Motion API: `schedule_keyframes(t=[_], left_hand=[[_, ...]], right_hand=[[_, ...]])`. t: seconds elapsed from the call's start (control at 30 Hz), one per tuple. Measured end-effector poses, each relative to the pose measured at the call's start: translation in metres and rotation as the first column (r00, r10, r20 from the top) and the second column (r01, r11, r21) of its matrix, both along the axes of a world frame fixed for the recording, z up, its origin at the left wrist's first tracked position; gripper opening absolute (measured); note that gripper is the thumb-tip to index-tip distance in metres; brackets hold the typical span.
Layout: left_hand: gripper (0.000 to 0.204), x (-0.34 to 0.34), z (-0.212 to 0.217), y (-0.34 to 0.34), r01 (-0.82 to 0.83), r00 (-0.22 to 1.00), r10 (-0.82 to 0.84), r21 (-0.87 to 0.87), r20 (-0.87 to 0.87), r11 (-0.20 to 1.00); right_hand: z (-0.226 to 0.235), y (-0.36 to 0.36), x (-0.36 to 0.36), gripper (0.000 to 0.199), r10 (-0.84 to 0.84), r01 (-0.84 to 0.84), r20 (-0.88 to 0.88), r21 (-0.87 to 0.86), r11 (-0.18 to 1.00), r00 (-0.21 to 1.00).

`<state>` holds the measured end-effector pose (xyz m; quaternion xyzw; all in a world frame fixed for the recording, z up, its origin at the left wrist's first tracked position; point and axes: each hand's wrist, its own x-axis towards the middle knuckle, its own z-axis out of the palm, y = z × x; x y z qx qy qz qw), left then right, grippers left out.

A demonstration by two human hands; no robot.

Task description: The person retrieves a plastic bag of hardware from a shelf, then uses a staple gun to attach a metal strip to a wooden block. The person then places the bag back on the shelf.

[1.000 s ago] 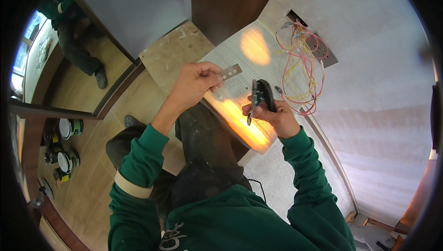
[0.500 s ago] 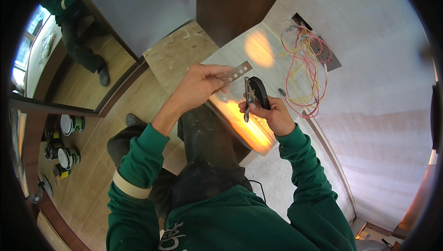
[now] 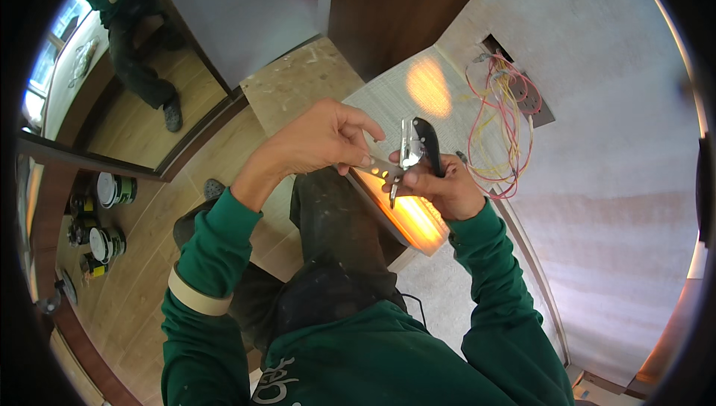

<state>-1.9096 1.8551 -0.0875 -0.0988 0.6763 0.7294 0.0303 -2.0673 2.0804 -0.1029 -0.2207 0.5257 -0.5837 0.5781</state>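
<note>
My left hand (image 3: 317, 140) pinches one end of a flat metal strip (image 3: 381, 172) with a row of round holes. Its index finger is raised off the strip. My right hand (image 3: 450, 188) is closed around a hand tool (image 3: 428, 140) with a curved black handle and shiny metal parts; its exact kind I cannot make out. The far end of the strip meets the right thumb and the lower part of the tool. Around my left sleeve sits a cream tape roll (image 3: 195, 293).
A box seat or bench (image 3: 377, 89) lies beyond my hands, lit orange along its near edge. Loose pink and yellow wires (image 3: 501, 126) hang from the wall on the right, beside a socket plate (image 3: 538, 108). Several tubs (image 3: 108, 244) and a mirror (image 3: 160, 63) are at left.
The strip has turned and dropped, its far end now at my right hand and the tool. My left index finger has lifted. The tool has tilted, and my view has shifted slightly.
</note>
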Motion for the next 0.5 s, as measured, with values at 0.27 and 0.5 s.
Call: schedule_keyframes(t=[0.27, 0.5], left_hand=[[0.039, 0.010, -0.009, -0.007, -0.063, 0.998, 0.064, 0.027, -0.001, 0.998], [0.033, 0.024, -0.024, 0.011, -0.609, 0.774, 0.617, 0.101, -0.142, 0.787]], right_hand=[[-0.011, -0.011, 0.027, 0.037, -0.102, 0.121, 0.261, -0.057, 0.991, 0.960], [-0.002, -0.008, 0.033, 0.037, -0.218, 0.225, 0.269, 0.004, 0.974, 0.938]])
